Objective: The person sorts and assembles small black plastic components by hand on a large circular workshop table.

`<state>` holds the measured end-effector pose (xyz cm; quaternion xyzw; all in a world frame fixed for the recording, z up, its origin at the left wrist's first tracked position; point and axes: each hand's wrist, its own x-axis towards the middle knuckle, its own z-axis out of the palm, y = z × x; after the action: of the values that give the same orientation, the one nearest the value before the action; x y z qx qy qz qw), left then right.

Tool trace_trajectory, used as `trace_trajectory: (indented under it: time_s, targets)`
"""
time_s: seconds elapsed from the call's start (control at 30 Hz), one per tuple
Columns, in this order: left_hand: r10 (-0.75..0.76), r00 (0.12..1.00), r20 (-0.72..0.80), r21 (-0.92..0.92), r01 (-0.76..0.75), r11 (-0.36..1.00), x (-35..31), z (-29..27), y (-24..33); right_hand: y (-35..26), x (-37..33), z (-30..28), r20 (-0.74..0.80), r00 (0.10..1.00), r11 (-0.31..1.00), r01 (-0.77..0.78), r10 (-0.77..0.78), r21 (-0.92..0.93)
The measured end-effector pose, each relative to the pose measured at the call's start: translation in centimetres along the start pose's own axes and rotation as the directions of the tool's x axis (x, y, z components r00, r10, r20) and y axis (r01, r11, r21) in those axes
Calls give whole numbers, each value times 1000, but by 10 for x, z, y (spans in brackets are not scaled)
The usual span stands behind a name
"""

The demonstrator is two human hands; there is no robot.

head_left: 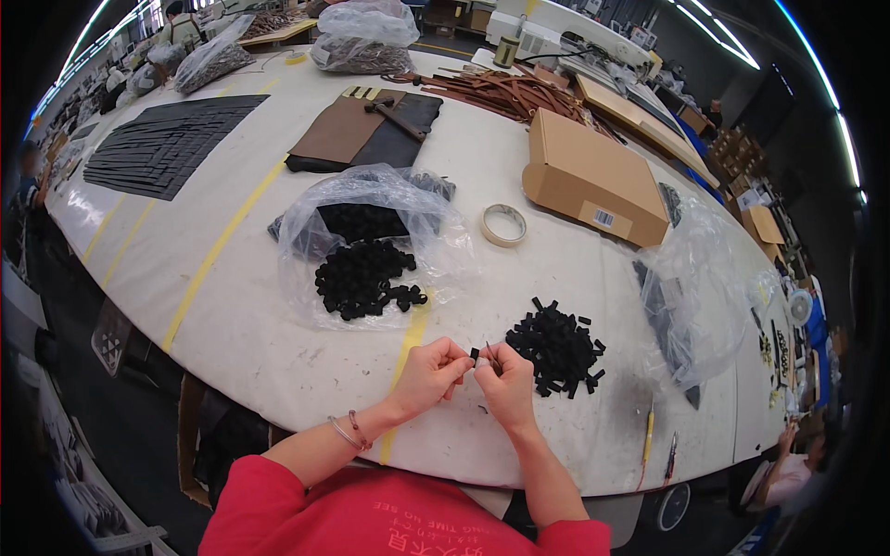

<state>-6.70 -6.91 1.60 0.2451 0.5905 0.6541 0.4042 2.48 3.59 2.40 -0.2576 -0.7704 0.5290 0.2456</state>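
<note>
My left hand [428, 378] is pinching a small, black, roughly rectangular piece [475, 353], while my right hand [508, 382] is curling beside it, its grip unclear.

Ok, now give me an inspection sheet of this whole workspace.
Surface: white-covered table, yellow stripes.
Job's things: small black piece in hand; loose black pile; black pieces in clear plastic bag.
Clutter: tape roll, cardboard box, hammer, two slim tools.
Grip: left hand pinches the piece; right hand holds a slim dark item, kind unclear.
Cables: nothing seen near the hands.
Surroundings: white machine, co-worker at lower right.
</note>
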Motion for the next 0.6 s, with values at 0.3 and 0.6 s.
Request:
trace_trajectory:
  time_s: [0.3, 0.6]
  targets:
    - [10, 998, 59, -256, 5, 967, -3, 1, 0, 3, -6, 7, -75, 888, 843, 400, -453, -360]
    - [-221, 936, 275, -567, 343, 749, 6, -6, -8, 5, -7, 3, 106, 688, 511, 623, -718, -592]
